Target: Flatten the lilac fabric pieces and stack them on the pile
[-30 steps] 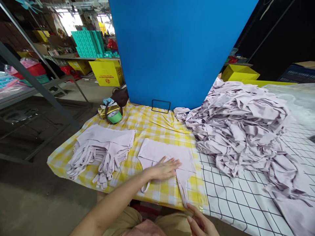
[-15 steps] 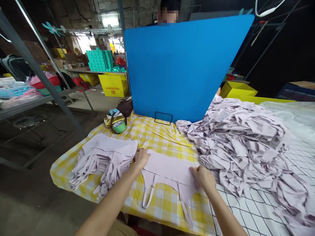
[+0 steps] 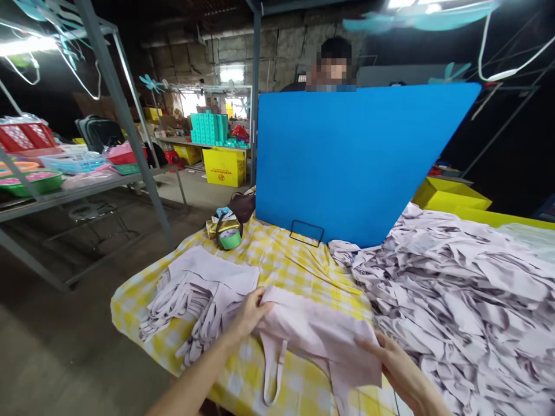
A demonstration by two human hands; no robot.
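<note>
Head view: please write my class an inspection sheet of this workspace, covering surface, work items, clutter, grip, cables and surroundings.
Surface: yellow-and-white checked cloth, somewhat creased.
Work items: lilac garment between the hands; neat stack of similar pieces at left; loose heap at right.
Clutter: green tape roll and dark bag near the far left edge.
Grip: left hand and right hand each hold one end of the garment.
Cables: white cable hanging at upper right.
Surroundings: upright blue board, person behind it; yellow carton farther back.
</note>
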